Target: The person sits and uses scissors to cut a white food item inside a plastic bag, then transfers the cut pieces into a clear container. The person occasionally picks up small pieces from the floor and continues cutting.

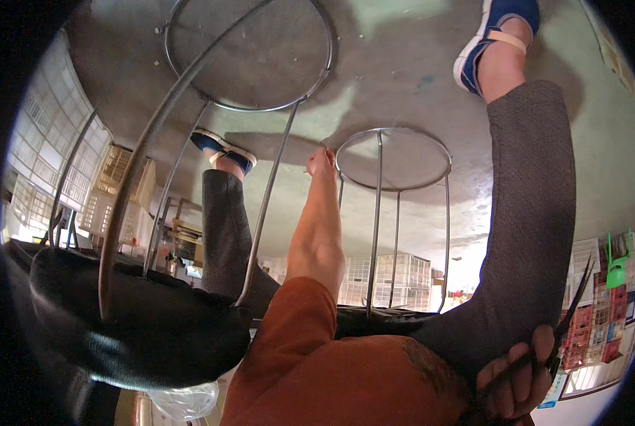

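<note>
My left hand (321, 161) reaches down at the end of a bare forearm, over the floor beside the ring of a metal stool frame (393, 189). Its fingers are bunched; whether they hold something small cannot be told. My right hand (515, 373) is at the lower right near my thigh, its fingers curled around a thin dark pointed tool (577, 298), blurred and in shade. At the left stands another stool, with a padded black seat (136, 319) and a metal foot ring (256, 110). My orange shirt (349, 378) fills the lower middle.
My blue shoes (469, 69) stand apart on the concrete floor (402, 69), which has small scraps on it. Stacked plastic crates (56, 128) are at the left, with more crates (597, 319) and a green plastic chair (615, 274) at the right. A clear plastic bag (187, 400) lies below the padded seat in view.
</note>
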{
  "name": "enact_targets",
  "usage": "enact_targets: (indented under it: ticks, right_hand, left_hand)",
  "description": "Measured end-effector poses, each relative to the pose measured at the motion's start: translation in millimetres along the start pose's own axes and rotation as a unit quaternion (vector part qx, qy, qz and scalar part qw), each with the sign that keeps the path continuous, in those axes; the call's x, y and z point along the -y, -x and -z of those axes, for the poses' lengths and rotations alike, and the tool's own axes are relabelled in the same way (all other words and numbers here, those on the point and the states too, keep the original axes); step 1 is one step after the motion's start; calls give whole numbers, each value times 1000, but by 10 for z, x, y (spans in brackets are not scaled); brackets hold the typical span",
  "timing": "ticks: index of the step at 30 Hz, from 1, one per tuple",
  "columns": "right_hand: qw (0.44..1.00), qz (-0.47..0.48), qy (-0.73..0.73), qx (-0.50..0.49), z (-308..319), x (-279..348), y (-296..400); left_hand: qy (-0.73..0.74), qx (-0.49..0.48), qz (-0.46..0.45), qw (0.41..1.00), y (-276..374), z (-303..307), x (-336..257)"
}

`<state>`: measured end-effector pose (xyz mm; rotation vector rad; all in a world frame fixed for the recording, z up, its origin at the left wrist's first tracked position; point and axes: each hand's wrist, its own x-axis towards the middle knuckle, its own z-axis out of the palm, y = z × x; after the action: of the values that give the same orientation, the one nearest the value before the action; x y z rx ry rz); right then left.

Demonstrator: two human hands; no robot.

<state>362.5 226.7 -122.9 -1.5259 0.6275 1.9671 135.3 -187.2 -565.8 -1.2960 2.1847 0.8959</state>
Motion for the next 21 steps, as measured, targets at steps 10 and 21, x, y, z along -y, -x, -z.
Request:
enact_targets:
  ticks: [10, 21]
  right_hand:
    - [993, 35, -111, -22, 197, 30, 10]
    - [985, 58, -41, 156, 423, 10, -221]
  left_hand:
    - [22, 465, -161, 870, 2320, -397, -559]
    - [-6, 455, -569, 685, 4868, 1164, -2230]
